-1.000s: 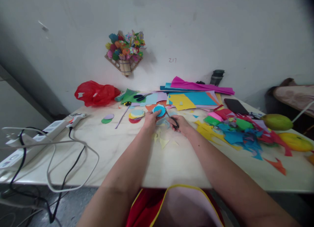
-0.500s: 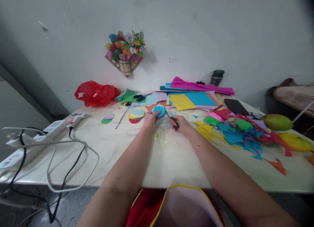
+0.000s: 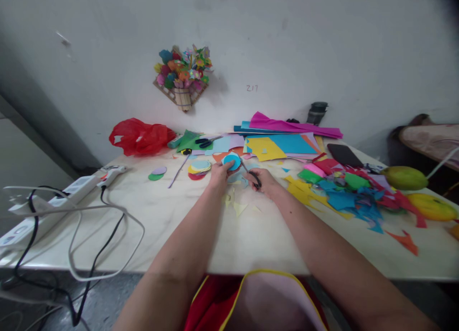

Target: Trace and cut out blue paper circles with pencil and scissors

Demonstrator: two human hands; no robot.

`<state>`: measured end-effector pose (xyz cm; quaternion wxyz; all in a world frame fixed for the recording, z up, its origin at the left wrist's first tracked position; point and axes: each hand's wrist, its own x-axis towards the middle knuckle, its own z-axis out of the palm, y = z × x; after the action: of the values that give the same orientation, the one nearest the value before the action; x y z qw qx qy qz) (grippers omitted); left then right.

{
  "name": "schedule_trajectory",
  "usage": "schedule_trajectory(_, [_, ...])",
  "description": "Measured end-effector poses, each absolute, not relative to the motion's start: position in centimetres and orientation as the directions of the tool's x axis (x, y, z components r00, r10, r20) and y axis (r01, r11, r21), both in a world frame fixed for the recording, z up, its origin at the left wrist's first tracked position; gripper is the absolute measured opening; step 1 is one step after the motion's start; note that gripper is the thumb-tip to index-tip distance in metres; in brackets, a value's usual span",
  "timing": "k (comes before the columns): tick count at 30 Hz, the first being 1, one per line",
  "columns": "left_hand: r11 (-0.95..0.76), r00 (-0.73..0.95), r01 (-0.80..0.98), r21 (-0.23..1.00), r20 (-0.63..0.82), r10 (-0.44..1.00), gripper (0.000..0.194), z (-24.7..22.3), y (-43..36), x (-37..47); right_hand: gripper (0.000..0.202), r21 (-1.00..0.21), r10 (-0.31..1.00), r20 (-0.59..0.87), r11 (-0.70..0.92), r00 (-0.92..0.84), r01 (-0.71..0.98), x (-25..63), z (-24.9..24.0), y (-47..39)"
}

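Observation:
Between the thumb and fingers of my left hand (image 3: pixel 219 175) is a round piece of blue paper (image 3: pixel 233 162), with some paler paper showing behind its upper edge. My right hand (image 3: pixel 263 180) is closed around the dark handles of a pair of scissors (image 3: pixel 255 178), whose blades point up and left to the circle's right edge. Whether the blades touch the paper I cannot tell. Pale yellow scraps (image 3: pixel 236 208) lie on the table below my hands. Left of my left hand sits a pile of coloured paper circles (image 3: pixel 200 167).
Coloured scraps (image 3: pixel 344 199) and mangoes (image 3: pixel 432 207) lie at the right, beside a dark phone-like slab (image 3: pixel 344 155). Paper sheets (image 3: pixel 294 144), a second pair of scissors (image 3: pixel 206 142) and a red plastic bag (image 3: pixel 139 136) line the back. A power strip (image 3: pixel 46 204) with tangled cables stands at the left.
The blue circle has shifted or turned very slightly in my left hand. Both hands otherwise stay in nearly the same place, and the scissors remain at the circle's right side.

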<state>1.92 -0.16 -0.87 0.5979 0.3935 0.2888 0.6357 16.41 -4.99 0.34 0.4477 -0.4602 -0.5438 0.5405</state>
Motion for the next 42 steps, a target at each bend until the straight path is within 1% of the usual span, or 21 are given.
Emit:
schedule_trajectory(9, [-0.123,-0.003,-0.546,0.829,0.145,0.989,0.031,-0.85,-0.13,1.98,0.022,-1.000,0.986,-0.027,-0.026,-0.164,0.003,16.38,0.08,-4.64])
schedule_trajectory(19, [-0.121,-0.031,-0.565,0.816,0.126,0.992,0.031,-0.76,-0.19,2.02,0.021,-0.999,0.984,0.014,0.020,-0.178,0.031,16.45,-0.13,-4.56])
schedule_trajectory(26, [-0.123,-0.036,-0.565,0.816,0.125,0.992,0.032,-0.91,-0.06,1.96,0.020,-1.000,0.984,-0.024,-0.020,-0.174,0.020,16.44,-0.11,-4.52])
schedule_trajectory(35, [-0.129,-0.033,-0.542,0.831,0.132,0.991,0.032,-0.92,-0.09,1.84,0.024,-0.998,0.983,-0.062,-0.056,-0.172,0.042,16.32,0.54,-5.21])
schedule_trajectory(42, [-0.136,-0.030,-0.524,0.841,0.141,0.990,0.029,-0.98,-0.10,1.84,0.025,-1.000,0.977,-0.028,-0.025,-0.213,0.017,16.58,0.13,-5.03])
